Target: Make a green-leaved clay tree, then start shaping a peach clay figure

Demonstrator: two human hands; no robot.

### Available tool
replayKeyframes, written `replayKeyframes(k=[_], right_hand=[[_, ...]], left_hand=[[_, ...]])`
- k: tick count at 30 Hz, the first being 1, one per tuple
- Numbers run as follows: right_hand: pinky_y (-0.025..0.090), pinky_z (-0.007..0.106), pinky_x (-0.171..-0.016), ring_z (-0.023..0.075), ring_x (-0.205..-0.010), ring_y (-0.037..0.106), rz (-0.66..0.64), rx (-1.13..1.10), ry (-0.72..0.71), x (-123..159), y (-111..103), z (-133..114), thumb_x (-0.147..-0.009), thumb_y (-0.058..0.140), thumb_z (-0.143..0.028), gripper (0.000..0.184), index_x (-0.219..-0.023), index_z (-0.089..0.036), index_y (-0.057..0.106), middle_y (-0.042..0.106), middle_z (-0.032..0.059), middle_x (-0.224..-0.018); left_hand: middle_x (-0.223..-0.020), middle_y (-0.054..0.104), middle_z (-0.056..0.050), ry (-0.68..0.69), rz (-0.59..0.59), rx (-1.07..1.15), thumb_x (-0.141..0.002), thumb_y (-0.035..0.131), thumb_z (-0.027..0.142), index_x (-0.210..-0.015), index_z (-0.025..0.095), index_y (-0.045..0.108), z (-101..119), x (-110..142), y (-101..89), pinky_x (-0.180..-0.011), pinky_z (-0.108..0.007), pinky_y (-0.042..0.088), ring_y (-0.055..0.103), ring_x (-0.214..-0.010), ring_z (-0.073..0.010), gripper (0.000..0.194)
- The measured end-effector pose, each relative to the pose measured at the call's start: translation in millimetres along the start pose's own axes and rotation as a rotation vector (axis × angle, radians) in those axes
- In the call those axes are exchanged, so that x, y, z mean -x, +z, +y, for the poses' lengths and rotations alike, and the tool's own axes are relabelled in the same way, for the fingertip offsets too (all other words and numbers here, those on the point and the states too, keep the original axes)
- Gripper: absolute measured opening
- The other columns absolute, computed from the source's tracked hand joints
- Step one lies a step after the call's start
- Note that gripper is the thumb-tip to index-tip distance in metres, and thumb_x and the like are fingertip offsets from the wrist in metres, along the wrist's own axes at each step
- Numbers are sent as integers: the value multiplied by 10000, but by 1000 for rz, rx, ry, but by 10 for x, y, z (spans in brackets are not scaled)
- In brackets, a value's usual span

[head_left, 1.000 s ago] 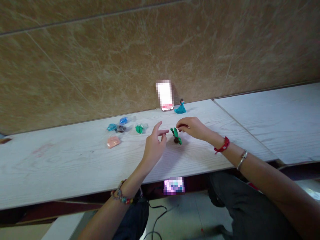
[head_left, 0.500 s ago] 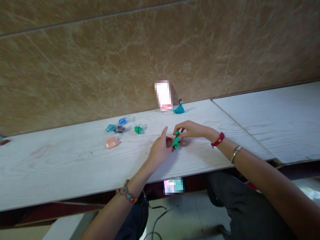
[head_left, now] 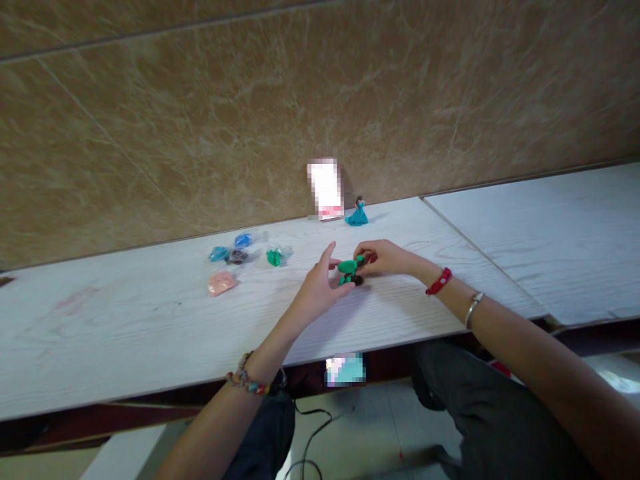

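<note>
A small green and dark brown figure (head_left: 348, 267), seemingly of modelling clay, is held between my two hands just over the white tabletop. It lies tilted on its side, the green part facing up. My left hand (head_left: 320, 287) has its thumb below the figure and a finger behind it, while its index finger points up. From the other side, the fingertips of my right hand (head_left: 384, 257) pinch the figure's right end. Beyond the hands, a figurine in a teal dress (head_left: 357, 213) stands upright near the wall.
Left of my hands lie bags of clay: green (head_left: 273, 257), blue (head_left: 243, 241), teal (head_left: 219, 253), dark brown (head_left: 238, 256) and peach (head_left: 221, 283). A blurred-out bright screen (head_left: 326, 190) leans on the wall (head_left: 200, 133). Another blurred screen (head_left: 345, 370) sits below the table's front edge.
The figure has turned from upright to lying sideways, its head end now towards my right hand. My left thumb has come forward under it.
</note>
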State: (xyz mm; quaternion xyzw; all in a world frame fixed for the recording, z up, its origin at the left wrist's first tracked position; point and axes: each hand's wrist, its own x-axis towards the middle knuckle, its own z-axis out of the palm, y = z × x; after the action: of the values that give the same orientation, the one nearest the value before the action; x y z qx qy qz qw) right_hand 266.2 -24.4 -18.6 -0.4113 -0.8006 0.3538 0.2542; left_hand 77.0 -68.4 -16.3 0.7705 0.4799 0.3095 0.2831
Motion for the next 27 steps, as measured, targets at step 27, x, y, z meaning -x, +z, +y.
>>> replayKeyframes(k=[27], right_hand=[[449,261,-693,152,-781,597,162,-30,74,99,234,18,-514,735,-208,737,-1196,-158,460,638,50,-942]], left_hand=[[-753,622,-20,-28,-23,-128,-680,602,188,-1326,154,265,148,-230,-11,-641,-258,439,572,-661,-136,729]])
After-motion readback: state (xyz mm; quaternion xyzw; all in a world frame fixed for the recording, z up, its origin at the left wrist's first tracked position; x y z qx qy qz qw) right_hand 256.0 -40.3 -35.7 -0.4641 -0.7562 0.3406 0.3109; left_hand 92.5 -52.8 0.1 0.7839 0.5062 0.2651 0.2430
